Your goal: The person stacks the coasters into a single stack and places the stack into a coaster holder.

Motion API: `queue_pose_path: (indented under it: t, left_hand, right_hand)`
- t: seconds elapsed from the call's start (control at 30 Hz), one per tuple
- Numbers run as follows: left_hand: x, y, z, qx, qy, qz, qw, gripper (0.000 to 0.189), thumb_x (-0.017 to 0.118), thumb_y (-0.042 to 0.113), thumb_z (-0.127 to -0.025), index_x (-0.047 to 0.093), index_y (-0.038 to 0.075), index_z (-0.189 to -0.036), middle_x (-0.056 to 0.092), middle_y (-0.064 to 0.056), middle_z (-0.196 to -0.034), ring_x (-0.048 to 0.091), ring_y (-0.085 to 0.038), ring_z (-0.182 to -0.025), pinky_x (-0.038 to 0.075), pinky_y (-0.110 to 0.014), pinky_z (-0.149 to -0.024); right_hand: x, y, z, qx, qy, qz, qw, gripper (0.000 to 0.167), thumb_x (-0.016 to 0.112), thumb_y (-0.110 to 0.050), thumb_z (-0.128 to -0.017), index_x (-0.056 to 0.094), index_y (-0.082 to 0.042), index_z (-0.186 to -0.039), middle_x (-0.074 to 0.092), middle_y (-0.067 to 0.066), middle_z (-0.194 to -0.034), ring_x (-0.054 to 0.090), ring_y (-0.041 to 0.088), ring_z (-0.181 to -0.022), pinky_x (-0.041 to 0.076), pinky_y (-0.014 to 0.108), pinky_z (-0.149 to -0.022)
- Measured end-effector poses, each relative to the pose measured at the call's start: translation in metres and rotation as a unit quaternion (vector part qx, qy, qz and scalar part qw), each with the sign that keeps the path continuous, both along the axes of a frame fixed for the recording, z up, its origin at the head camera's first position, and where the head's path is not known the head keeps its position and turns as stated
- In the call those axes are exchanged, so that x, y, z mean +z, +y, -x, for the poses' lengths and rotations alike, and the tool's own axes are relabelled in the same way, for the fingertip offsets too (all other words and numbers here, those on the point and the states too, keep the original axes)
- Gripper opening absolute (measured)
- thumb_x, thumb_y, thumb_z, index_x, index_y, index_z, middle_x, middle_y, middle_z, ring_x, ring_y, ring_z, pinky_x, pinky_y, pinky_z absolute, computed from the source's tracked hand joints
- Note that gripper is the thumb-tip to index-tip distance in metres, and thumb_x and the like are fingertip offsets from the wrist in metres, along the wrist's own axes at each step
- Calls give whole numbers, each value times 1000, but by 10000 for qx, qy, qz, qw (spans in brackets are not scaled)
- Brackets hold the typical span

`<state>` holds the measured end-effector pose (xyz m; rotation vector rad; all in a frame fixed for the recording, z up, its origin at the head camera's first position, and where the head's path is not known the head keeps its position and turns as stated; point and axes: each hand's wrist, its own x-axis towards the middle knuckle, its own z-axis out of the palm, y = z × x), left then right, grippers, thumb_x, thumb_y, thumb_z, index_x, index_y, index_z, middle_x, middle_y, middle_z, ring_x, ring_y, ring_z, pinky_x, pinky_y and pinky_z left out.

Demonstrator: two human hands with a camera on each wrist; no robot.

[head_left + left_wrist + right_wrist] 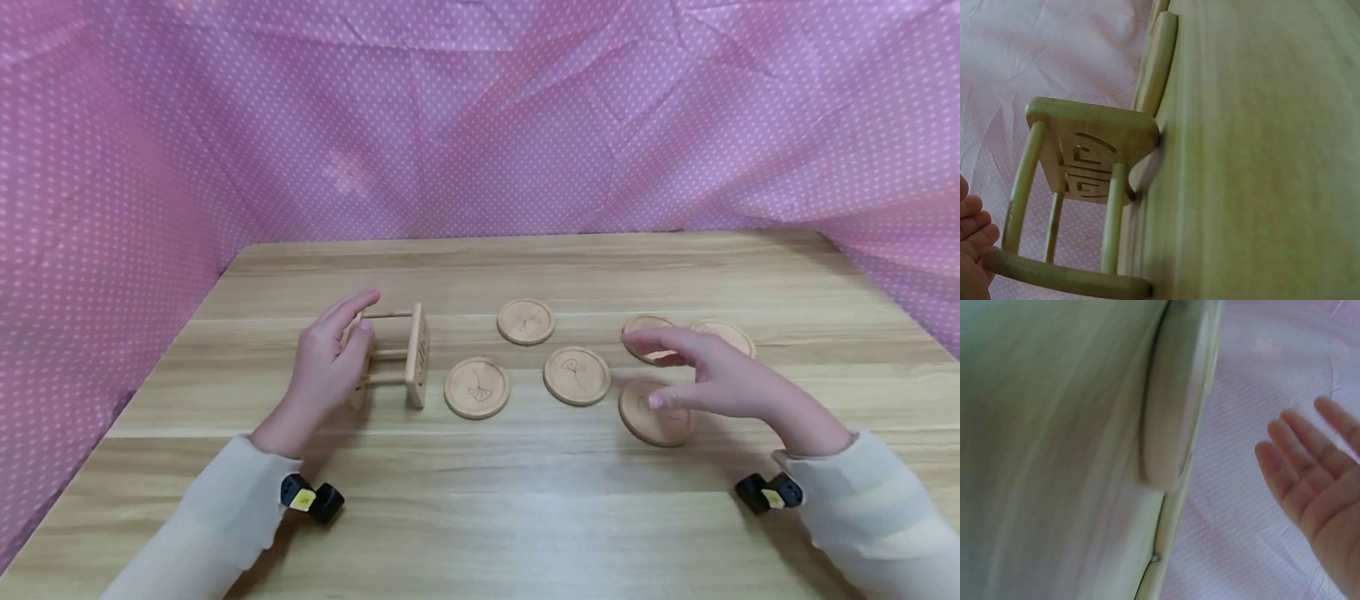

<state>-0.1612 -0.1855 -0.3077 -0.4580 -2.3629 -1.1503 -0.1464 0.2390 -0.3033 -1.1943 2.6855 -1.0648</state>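
Observation:
A small wooden coaster rack (417,354), with slotted end panels joined by round bars, stands on the left. My left hand (327,350) is at the top of its near left end panel, thumb and index finger spread; whether it touches the panel is hard to tell. In the left wrist view the fingers (975,228) show beside the panel's upper end. My right hand (712,375) hovers over a round wooden coaster (651,421), thumb and fingers apart, holding nothing. Two more coasters, one left (637,325) and one right (731,335), lie partly hidden behind it.
Between the hands lie three coasters with engraved leaf designs: a back one (525,322), a left one (477,388) and a right one (577,377). They rest flat on the wood-grain table (480,508). Pink dotted cloth (480,125) hangs behind and at both sides.

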Motion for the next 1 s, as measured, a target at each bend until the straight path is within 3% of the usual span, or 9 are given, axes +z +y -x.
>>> queue_pose_path:
  t: [0.17,0.3,0.37,0.47,0.57,0.67,0.77,0.87,1.0]
  left_hand:
    - [-7,-3,-1,91,8,-160,9998,36,48,-3,-89,54,-4,-125,52,-19,-131,49,-35,-119,37,-46,-104]
    - [-11,-5,-2,265,-258,-402,9985,39,48,-5,-89,52,-2,-127,50,-18,-134,50,-37,-115,39,-48,-102]
    - [-12,-6,-2,340,-417,-558,9970,40,47,-5,-90,51,-1,-129,50,-17,-134,51,-34,-114,40,-45,-102]
    - [-14,-7,-2,497,-651,-787,9935,40,46,-3,-91,51,1,-130,51,-15,-133,53,-27,-110,43,-29,-98]
    - [-14,-7,-2,598,-893,-993,9892,41,45,-2,-92,50,3,-132,53,-15,-131,54,-23,-104,44,-12,-85]
    - [-14,-8,-2,621,-1138,-1183,9845,42,43,-2,-92,48,4,-134,52,-16,-131,54,-24,-104,45,-6,-79]
    - [-14,-9,-2,612,-1405,-1351,9789,45,41,-3,-92,46,5,-136,49,-15,-136,52,-25,-113,46,-13,-89]
    - [-15,-10,-1,623,-1671,-1570,9714,46,40,-3,-92,43,5,-137,44,-11,-141,45,-21,-125,40,-24,-102]
    - [-17,-10,0,506,-1890,-2004,9600,46,38,-4,-93,39,2,-139,39,-12,-144,37,-19,-131,34,-28,-108]
  right_hand:
    - [-7,12,3,656,-404,-69,9970,82,84,-14,-58,48,-7,-132,49,-2,-135,43,-2,-118,41,20,-96]
    - [-13,21,7,1050,-619,32,9925,82,84,-13,-58,48,-5,-131,46,-12,-136,37,-3,-124,32,11,-100]
    - [-15,24,10,1208,-735,108,9899,81,83,-11,-59,48,-5,-131,45,-11,-138,36,-4,-126,29,9,-101]
    - [-19,29,14,1374,-907,232,9861,78,82,-7,-60,48,-4,-130,44,-8,-140,34,-4,-127,27,8,-102]
    - [-22,32,18,1516,-1016,260,9829,75,81,-5,-63,48,-2,-130,42,-5,-142,33,-4,-128,25,7,-103]
    - [-23,33,22,1609,-1163,188,9799,70,79,-7,-67,49,-2,-130,41,-3,-143,31,-4,-130,23,7,-104]
    - [-23,33,26,1633,-1390,92,9767,66,77,-8,-69,50,-3,-129,41,1,-144,29,-3,-132,20,7,-105]
    - [-23,32,28,1654,-1687,-10,9717,63,76,-9,-71,50,-4,-129,39,5,-145,26,-2,-133,18,7,-105]
    - [-23,30,30,1778,-1953,-150,9644,64,75,-13,-73,49,-4,-131,33,10,-148,23,-3,-134,15,5,-105]
